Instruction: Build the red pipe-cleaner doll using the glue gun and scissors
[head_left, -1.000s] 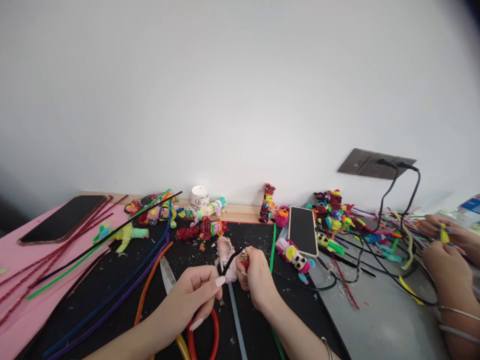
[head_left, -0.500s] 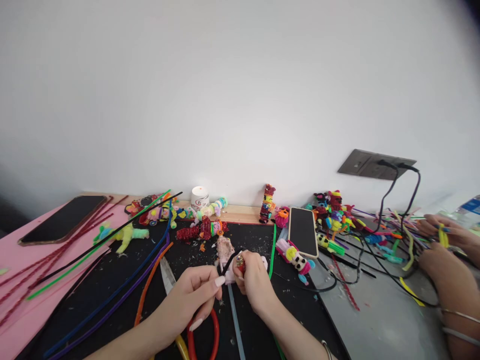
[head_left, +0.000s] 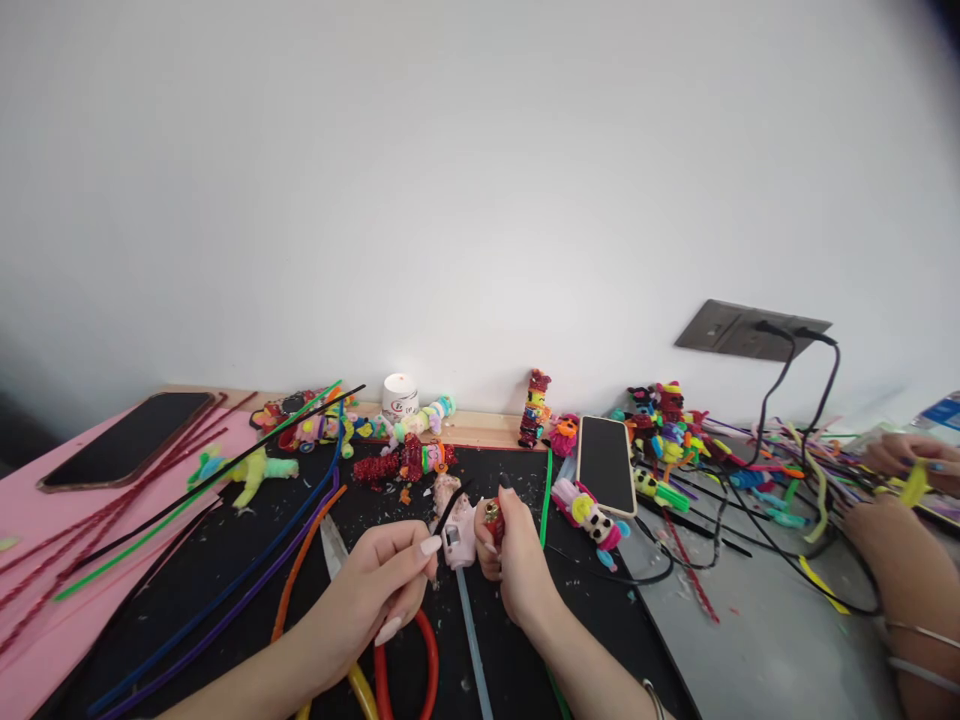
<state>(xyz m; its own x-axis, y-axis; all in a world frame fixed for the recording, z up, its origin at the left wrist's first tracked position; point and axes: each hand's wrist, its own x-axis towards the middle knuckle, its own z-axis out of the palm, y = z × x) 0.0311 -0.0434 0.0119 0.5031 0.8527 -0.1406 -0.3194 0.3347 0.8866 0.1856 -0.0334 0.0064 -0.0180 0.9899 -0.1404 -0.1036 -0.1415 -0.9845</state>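
Note:
My left hand (head_left: 386, 580) pinches a short black pipe cleaner (head_left: 453, 508) between thumb and finger, its free end pointing up and to the right. Wrapped in my right hand (head_left: 521, 560) is a red lighter (head_left: 492, 512) with a metal top; I can make out no flame. A gap separates the lighter from the pipe cleaner. Between and behind my hands lies a pink glue gun (head_left: 459, 535), with a translucent glue stick (head_left: 472, 640) running from it toward me. Scissors (head_left: 433, 665) with a red handle lie under my left hand, beside a yellow handle (head_left: 363, 690).
Pipe-cleaner figures, one dark red (head_left: 420, 458), line the back near a paper cup (head_left: 400, 397). Loose pipe cleaners (head_left: 225, 600) spread at left beside a dark phone (head_left: 127, 440). Another phone (head_left: 606, 465) lies right. A co-worker's hands (head_left: 892, 510) hold something yellow; cables (head_left: 765, 430) hang from the socket.
My hands have moved apart: the lighter has come away from the black pipe cleaner, and the glue gun shows more. The co-worker's hands have shifted slightly right.

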